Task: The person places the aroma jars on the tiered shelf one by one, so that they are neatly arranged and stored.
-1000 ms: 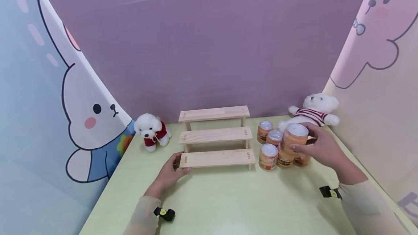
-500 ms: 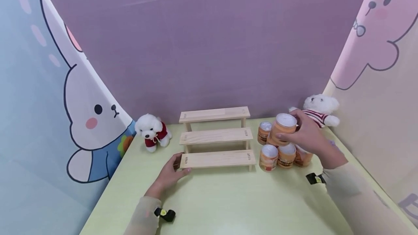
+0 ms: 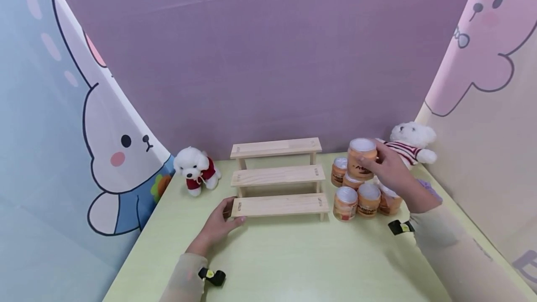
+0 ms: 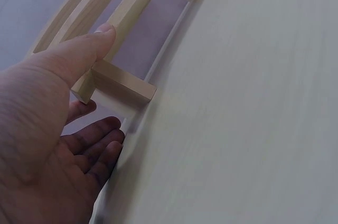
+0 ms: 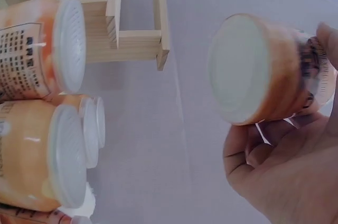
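Note:
My right hand [image 3: 394, 171] grips an orange-labelled can [image 3: 361, 160] with a pale lid, thumb on its near side. The can is raised above several similar cans [image 3: 346, 205] grouped right of a three-step wooden shelf [image 3: 278, 205]. In the right wrist view, the held can [image 5: 243, 71] is apart from the group, its round pale end facing the shelf side. My left hand [image 3: 218, 223] holds the left end of the lowest step. Up close in the left wrist view, the thumb [image 4: 84, 55] lies along the step's edge and one fingertip shows behind its corner.
A white plush dog [image 3: 195, 169] in a red top sits left of the shelf. Behind the cans, a white plush bear [image 3: 413, 136] in a striped top leans at the back right. A purple backdrop [image 3: 268, 59] rises behind the pale table [image 3: 277, 260].
My right hand has carried the can leftward and upward, from over the front cans to above the back ones. The left hand stays on the shelf.

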Demonstrator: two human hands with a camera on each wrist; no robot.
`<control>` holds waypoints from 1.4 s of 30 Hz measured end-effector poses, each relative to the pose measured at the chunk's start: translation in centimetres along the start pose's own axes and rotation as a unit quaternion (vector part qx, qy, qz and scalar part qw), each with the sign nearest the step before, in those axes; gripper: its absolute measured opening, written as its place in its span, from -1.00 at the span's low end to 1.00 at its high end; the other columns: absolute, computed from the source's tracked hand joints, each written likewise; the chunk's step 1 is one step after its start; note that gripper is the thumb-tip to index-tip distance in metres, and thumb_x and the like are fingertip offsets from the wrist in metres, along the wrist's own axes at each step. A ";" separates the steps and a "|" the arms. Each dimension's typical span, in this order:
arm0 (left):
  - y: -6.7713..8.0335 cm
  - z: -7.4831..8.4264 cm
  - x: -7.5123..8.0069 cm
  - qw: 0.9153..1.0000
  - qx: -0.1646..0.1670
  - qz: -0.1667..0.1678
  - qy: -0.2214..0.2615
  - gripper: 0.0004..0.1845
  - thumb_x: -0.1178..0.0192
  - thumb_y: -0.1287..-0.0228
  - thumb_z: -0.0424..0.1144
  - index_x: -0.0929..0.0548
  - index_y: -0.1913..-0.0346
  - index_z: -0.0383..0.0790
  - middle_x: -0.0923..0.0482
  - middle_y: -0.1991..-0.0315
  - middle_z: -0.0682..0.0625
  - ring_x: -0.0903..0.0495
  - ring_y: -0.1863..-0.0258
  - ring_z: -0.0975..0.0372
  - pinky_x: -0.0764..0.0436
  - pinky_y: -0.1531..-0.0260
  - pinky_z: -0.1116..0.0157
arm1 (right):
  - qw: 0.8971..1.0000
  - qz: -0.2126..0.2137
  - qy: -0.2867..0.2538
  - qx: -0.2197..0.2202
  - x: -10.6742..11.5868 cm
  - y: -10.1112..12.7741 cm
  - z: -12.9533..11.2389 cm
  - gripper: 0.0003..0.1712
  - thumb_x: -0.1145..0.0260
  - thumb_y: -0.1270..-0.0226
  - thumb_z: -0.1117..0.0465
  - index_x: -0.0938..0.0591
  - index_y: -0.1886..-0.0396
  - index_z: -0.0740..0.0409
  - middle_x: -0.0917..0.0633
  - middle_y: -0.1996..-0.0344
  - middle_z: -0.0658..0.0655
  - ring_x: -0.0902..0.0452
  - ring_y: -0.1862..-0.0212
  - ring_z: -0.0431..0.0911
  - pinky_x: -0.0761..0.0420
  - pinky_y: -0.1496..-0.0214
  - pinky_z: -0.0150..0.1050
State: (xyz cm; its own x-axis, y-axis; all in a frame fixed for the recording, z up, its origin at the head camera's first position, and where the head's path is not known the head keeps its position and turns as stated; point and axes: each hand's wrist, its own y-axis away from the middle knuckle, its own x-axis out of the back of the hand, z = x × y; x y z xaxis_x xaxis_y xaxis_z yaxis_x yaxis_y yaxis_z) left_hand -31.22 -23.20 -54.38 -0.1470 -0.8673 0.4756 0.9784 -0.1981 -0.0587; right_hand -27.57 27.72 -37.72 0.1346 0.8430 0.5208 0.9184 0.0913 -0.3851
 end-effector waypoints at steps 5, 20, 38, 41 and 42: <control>0.1 -0.1 0.2 1.000 0.001 0.005 -0.003 -0.15 -0.56 -0.22 0.00 -0.40 -0.49 -0.13 -0.51 -0.32 -0.08 -0.49 -0.34 -0.02 -0.41 -0.39 -0.07 | 0.999 -0.016 -0.008 -0.033 -0.2 -1.0 -0.5 -0.29 -0.40 -0.50 -0.04 -0.44 -0.48 0.17 -0.59 -0.22 0.25 -0.52 -0.12 -0.03 -0.61 0.03 -0.28; 0.2 -0.3 0.2 0.999 -0.016 0.031 0.027 -0.16 -0.60 -0.17 -0.12 -0.45 -0.48 -0.18 -0.61 -0.21 -0.09 -0.61 -0.15 0.02 -0.54 -0.24 -0.06 | 0.997 -0.037 -0.031 -0.065 -4.3 -6.1 -2.3 -0.08 -0.61 -0.15 -0.25 -0.56 -0.42 0.06 -0.65 -0.13 0.18 -0.58 -0.09 0.06 -0.66 0.06 -0.11; 0.0 0.0 -0.1 0.998 -0.012 0.033 0.057 -0.21 -0.61 -0.16 -0.15 -0.48 -0.42 -0.17 -0.61 -0.14 -0.07 -0.62 -0.10 0.08 -0.57 -0.21 0.03 | 0.995 -0.027 -0.063 -0.067 -9.1 -11.3 -5.0 -0.15 -0.69 -0.01 -0.26 -0.61 -0.26 -0.04 -0.65 -0.07 0.11 -0.56 -0.10 0.05 -0.65 0.01 0.00; 0.0 -0.1 -0.1 0.998 -0.016 0.031 0.060 -0.21 -0.61 -0.16 -0.15 -0.48 -0.42 -0.18 -0.61 -0.14 -0.07 -0.62 -0.10 0.08 -0.57 -0.21 0.02 | 0.995 -0.028 -0.071 -0.058 -10.1 -12.1 -5.3 -0.19 -0.70 -0.03 -0.22 -0.62 -0.22 -0.01 -0.66 -0.05 0.11 -0.57 -0.08 0.03 -0.64 -0.02 0.01; 0.0 -0.1 -0.1 0.998 -0.018 0.030 0.060 -0.21 -0.61 -0.16 -0.15 -0.48 -0.42 -0.19 -0.61 -0.14 -0.07 -0.62 -0.10 0.08 -0.57 -0.21 0.02 | 0.995 -0.029 -0.073 -0.054 -10.5 -12.5 -5.4 -0.21 -0.70 -0.04 -0.19 -0.63 -0.21 0.01 -0.67 -0.04 0.11 -0.58 -0.07 0.03 -0.64 -0.04 0.01</control>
State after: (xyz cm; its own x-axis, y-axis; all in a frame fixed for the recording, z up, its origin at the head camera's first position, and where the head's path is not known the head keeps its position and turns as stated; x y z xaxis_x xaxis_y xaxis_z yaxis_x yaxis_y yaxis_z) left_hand -31.22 -23.12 -54.53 -0.1062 -0.9263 0.3615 0.9806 -0.1579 -0.1166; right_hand -38.39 14.88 -34.22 0.0321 0.9066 0.4207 0.9589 0.0908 -0.2688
